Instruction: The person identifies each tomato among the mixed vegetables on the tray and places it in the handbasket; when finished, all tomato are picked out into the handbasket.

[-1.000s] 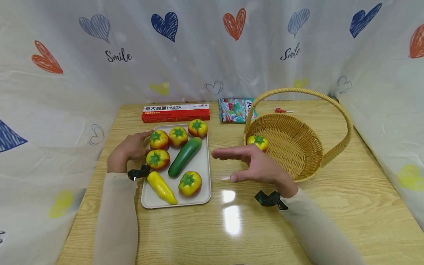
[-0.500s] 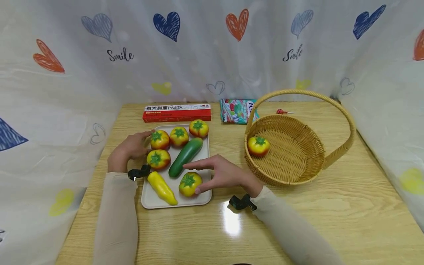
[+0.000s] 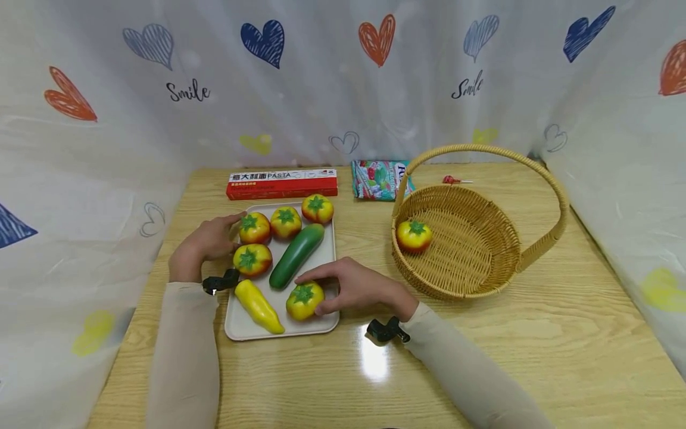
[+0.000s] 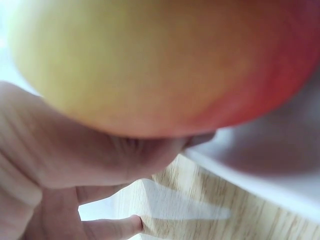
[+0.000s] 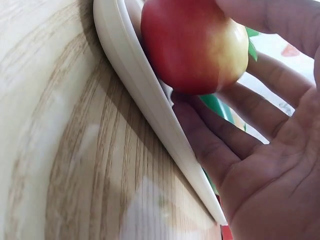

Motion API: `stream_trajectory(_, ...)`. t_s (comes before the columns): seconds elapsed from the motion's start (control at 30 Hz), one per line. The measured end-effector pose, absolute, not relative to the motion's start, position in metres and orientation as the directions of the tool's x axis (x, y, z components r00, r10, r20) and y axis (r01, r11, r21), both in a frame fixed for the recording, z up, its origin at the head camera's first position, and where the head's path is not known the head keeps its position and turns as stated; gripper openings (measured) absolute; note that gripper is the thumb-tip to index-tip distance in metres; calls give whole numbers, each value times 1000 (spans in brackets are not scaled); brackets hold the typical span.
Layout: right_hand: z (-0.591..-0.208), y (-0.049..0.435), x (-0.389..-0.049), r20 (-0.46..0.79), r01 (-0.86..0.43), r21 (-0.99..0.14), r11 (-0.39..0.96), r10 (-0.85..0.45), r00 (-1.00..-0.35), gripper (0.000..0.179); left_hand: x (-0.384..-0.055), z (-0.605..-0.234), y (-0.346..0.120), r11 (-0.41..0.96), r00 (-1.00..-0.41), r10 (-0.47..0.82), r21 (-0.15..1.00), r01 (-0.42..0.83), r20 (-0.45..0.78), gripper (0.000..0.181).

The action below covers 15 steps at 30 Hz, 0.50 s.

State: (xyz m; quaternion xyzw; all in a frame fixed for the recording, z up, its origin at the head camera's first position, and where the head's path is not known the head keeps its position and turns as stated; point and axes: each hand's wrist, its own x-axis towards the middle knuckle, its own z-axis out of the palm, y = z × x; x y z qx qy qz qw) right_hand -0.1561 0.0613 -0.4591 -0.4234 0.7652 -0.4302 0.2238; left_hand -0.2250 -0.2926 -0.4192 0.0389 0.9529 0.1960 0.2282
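Your right grip (image 3: 354,286) grasps the near tomato (image 3: 304,301), thumb on its near right side and fingers round the far side; that tomato sits in the near right part of the white tray (image 3: 323,253). Your left grip (image 3: 211,239) lies loose at the tray's left edge, beside two left-hand tomatoes (image 3: 255,228); I cannot tell how firmly its thumb presses there.

The step in hand looks like picking up the near tomato. The next move probably calls for a secure hold and a lift straight up, clear of the tray rim, the yellow pepper (image 3: 258,307) to its left and the cucumber (image 3: 296,256) beyond.

To the right stands a wicker basket (image 3: 463,259) with one tomato inside (image 3: 414,236), against its left wall. The pale wood counter (image 3: 589,316) shines with reflected light. Along its far side lie a pasta box (image 3: 282,185), a candy bag (image 3: 377,180) and a lollipop (image 3: 452,179); heart-printed curtain (image 3: 418,89) encloses the far, left and right sides.
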Motion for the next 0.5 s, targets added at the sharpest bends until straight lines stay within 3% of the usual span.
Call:
stream_trajectory(0.33,-451,63,-154,-12,-412,-853,321,-800,-600,57,-225,-420,-293,921,-887,150,389,-36,-438,83)
stream_trajectory(0.5,-435,76,-153,62,-390,-887,247,-774,-630,55,-226,-420,-293,920,-888,156,391,-29,-433,83)
